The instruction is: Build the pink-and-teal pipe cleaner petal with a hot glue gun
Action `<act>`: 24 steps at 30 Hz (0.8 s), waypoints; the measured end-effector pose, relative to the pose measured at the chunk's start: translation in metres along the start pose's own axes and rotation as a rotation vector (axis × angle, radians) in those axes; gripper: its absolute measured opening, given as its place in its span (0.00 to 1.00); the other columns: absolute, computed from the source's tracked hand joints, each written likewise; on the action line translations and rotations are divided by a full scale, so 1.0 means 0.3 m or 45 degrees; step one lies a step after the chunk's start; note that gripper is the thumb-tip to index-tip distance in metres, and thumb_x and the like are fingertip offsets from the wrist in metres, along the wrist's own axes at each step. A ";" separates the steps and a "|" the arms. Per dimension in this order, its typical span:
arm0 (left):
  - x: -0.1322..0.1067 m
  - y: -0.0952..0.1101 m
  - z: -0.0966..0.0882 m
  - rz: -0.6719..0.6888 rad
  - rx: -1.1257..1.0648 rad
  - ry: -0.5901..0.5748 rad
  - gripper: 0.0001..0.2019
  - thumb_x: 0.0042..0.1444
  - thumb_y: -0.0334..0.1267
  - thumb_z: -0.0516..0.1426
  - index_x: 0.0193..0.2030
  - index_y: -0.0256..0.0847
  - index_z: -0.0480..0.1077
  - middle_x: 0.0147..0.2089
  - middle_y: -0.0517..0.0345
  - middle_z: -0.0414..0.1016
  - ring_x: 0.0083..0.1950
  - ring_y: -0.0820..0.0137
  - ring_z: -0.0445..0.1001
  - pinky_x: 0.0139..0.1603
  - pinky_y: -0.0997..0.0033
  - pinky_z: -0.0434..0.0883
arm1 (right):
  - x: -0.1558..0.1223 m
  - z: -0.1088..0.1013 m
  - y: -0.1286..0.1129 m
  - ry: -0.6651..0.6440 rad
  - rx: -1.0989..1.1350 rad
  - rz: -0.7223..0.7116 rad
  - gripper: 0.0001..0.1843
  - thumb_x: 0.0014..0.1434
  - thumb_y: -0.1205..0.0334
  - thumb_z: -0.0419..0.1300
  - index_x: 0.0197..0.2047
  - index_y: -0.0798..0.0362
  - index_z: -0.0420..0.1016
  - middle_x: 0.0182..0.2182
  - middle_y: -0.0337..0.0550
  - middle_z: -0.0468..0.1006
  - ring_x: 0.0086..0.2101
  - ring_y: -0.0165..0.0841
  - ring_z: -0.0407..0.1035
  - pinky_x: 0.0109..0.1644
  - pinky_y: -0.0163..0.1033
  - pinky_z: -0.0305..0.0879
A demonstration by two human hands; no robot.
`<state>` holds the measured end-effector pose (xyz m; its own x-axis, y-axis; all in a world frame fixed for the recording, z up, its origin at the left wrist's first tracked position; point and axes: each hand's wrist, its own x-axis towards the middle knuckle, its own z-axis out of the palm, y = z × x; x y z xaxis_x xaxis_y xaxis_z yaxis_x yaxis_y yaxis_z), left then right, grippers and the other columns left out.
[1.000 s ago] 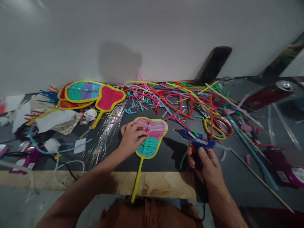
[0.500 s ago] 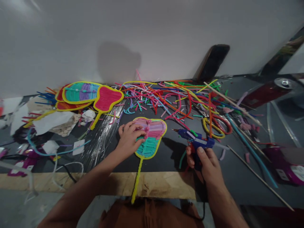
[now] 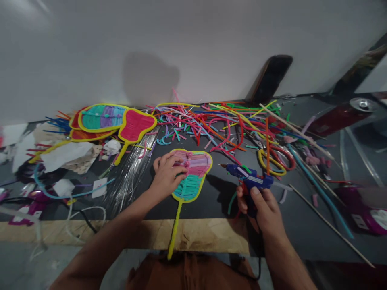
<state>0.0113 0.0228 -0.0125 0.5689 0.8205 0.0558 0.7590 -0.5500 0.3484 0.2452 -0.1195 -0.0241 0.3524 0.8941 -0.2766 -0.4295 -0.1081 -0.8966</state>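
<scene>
A hand-fan shape made of pipe cleaners (image 3: 193,175), pink and purple above, teal below, with a yellow rim and yellow handle, lies on the dark table (image 3: 217,201). My left hand (image 3: 166,175) rests on its left half, fingers curled and pressing near small pink beads at the centre. My right hand (image 3: 260,207) grips the handle of a blue glue gun (image 3: 249,179), which points left with its nozzle a short way right of the fan and apart from it.
A tangle of loose coloured pipe cleaners (image 3: 223,125) covers the back of the table. Finished fans (image 3: 115,121) lie at the back left beside paper scraps. Wooden sticks (image 3: 302,135) run along the right. A dark phone (image 3: 270,78) leans on the wall. A can (image 3: 341,117) lies far right.
Almost nothing differs. My left hand's fingers have shifted slightly on the fan; the glue gun stays in the same place.
</scene>
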 end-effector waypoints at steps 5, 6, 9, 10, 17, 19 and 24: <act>0.004 0.005 0.005 -0.014 0.012 -0.018 0.06 0.55 0.39 0.59 0.35 0.51 0.78 0.53 0.58 0.72 0.64 0.56 0.56 0.60 0.46 0.51 | -0.002 0.006 -0.007 0.008 -0.018 0.014 0.12 0.58 0.50 0.59 0.35 0.50 0.67 0.29 0.38 0.73 0.19 0.24 0.60 0.21 0.32 0.58; 0.003 0.005 0.006 -0.015 0.020 -0.020 0.06 0.55 0.39 0.59 0.35 0.51 0.78 0.53 0.58 0.72 0.64 0.55 0.56 0.60 0.46 0.51 | -0.003 0.007 -0.008 0.008 -0.018 0.011 0.12 0.58 0.50 0.59 0.35 0.50 0.67 0.29 0.38 0.73 0.19 0.24 0.60 0.21 0.32 0.58; -0.011 0.002 0.004 -0.014 0.050 -0.008 0.07 0.56 0.40 0.58 0.40 0.51 0.77 0.54 0.58 0.72 0.63 0.55 0.56 0.60 0.45 0.51 | -0.005 0.008 -0.007 0.019 -0.007 0.003 0.11 0.59 0.51 0.59 0.36 0.50 0.68 0.30 0.38 0.74 0.19 0.24 0.60 0.21 0.32 0.57; -0.019 -0.001 0.002 -0.010 0.058 0.001 0.08 0.56 0.40 0.58 0.42 0.51 0.77 0.54 0.57 0.72 0.63 0.55 0.56 0.61 0.45 0.51 | -0.005 0.007 -0.007 0.021 0.000 0.002 0.11 0.59 0.51 0.59 0.36 0.50 0.68 0.30 0.38 0.74 0.19 0.24 0.60 0.21 0.32 0.57; -0.070 -0.002 0.005 0.027 0.092 0.058 0.12 0.60 0.36 0.53 0.45 0.52 0.75 0.54 0.57 0.72 0.63 0.56 0.56 0.61 0.45 0.51 | 0.004 0.000 0.006 -0.007 0.044 -0.019 0.10 0.60 0.53 0.59 0.37 0.51 0.69 0.30 0.38 0.74 0.19 0.24 0.60 0.22 0.32 0.57; -0.070 0.003 0.011 0.023 0.108 0.068 0.11 0.59 0.36 0.54 0.43 0.52 0.76 0.54 0.57 0.73 0.63 0.55 0.56 0.61 0.44 0.50 | 0.004 0.002 0.010 -0.013 0.026 -0.037 0.10 0.60 0.52 0.58 0.36 0.51 0.69 0.31 0.38 0.74 0.20 0.24 0.61 0.22 0.32 0.57; -0.055 0.003 -0.006 0.027 0.117 0.148 0.13 0.59 0.35 0.53 0.49 0.52 0.73 0.54 0.56 0.72 0.63 0.55 0.58 0.61 0.44 0.49 | -0.004 -0.015 -0.013 0.001 -0.350 -0.186 0.13 0.64 0.51 0.53 0.38 0.51 0.70 0.24 0.37 0.70 0.20 0.27 0.61 0.23 0.33 0.59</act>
<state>0.0020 0.0091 -0.0114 0.5491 0.8179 0.1719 0.7759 -0.5753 0.2588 0.2502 -0.1222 -0.0217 0.3943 0.9086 -0.1379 -0.1334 -0.0919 -0.9868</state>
